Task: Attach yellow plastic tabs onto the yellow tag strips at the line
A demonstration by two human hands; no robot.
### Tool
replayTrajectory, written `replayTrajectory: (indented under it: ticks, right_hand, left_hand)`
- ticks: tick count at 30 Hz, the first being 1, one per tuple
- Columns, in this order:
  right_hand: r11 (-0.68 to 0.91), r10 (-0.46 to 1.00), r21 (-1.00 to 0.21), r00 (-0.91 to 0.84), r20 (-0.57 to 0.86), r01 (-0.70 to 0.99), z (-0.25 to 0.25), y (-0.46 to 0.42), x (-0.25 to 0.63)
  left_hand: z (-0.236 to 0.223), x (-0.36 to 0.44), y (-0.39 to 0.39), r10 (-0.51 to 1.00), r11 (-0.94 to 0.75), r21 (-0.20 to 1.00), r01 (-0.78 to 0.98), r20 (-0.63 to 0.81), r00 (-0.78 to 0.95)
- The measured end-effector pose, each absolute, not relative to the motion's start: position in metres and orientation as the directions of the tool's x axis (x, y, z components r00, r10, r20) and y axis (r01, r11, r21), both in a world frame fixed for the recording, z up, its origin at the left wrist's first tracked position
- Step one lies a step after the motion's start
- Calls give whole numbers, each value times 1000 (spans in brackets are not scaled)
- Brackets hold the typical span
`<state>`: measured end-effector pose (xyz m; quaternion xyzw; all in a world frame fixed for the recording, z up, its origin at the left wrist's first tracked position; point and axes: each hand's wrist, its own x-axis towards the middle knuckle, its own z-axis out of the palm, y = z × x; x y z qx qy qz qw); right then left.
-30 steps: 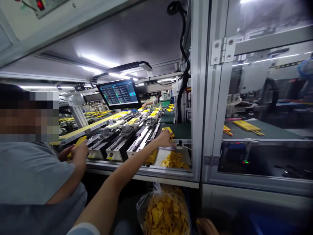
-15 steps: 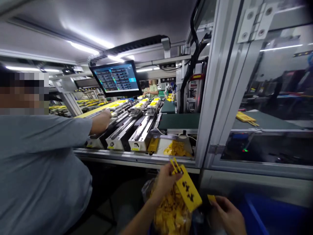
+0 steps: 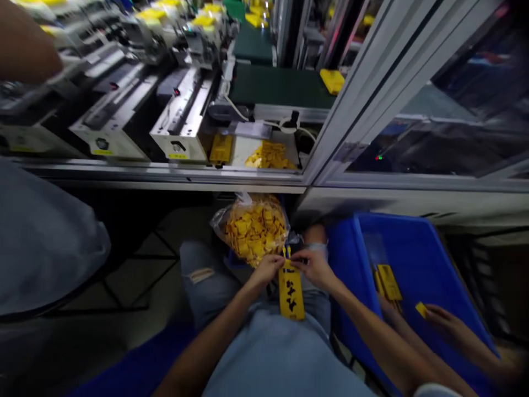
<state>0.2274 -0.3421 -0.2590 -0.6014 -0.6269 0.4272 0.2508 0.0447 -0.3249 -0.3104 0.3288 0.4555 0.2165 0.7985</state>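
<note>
My left hand (image 3: 268, 269) pinches the upper left corner of a flat yellow plate (image 3: 291, 303), closed on it. The plate has two short prongs at its far end and black shapes down its face. It hangs upright above my lap. My right hand (image 3: 316, 268) is closed too, thumb and fingertips pinching at the prongs from the right. Whether a small piece is between those fingertips, I cannot make out. Just beyond my hands, small yellow pieces (image 3: 256, 229) fill a clear plastic bag (image 3: 221, 223) between my knees.
To the right, a blue bin (image 3: 394, 218) holds yellow plates (image 3: 388, 282). Another person's hand (image 3: 450, 325) above it has a small yellow piece. More pieces (image 3: 270, 155) lie on the machine ledge near a green conveyor (image 3: 281, 85). A co-worker's sleeve (image 3: 45, 242) is at left.
My view has tilted down. The plate has moved in over my lap and turned nearly straight. My right hand, earlier apart with a small yellow piece, has come to the plate's prong end.
</note>
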Motion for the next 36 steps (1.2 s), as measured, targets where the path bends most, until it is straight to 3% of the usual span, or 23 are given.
replayTrajectory:
  ticks: [6,18,22,24,27,29,36]
  right_hand:
    - [-18,942,-727,-233,-243,686,-258,-340,225]
    - [241,912,-638,-396,-109,731,-240,-340,229]
    - [129,962,-702,-259,-82,700,-240,-343,236]
    - [34,965,-749,-217,-148,662,-241,-343,241]
    - [-122,865,-839,-358,-352,530,-243,-341,246]
    - [-200,783,-877,-466,-411,437,-244,-340,246]
    - [-185,811,-918,-473,-344,350,-244,-349,223]
  left_hand:
    - [-303,43,-322,604,718,694,-49,-585,541]
    - [-300,40,-325,594,680,732,-50,-509,622]
    - [-291,37,-322,609,681,728,-86,-497,619]
    - [-285,34,-319,603,677,732,-77,-492,628]
    - [-275,31,-317,580,655,754,-47,-462,672]
    - [-267,31,-320,584,633,773,-43,-440,682]
    - [-255,29,-333,690,541,840,36,-468,552]
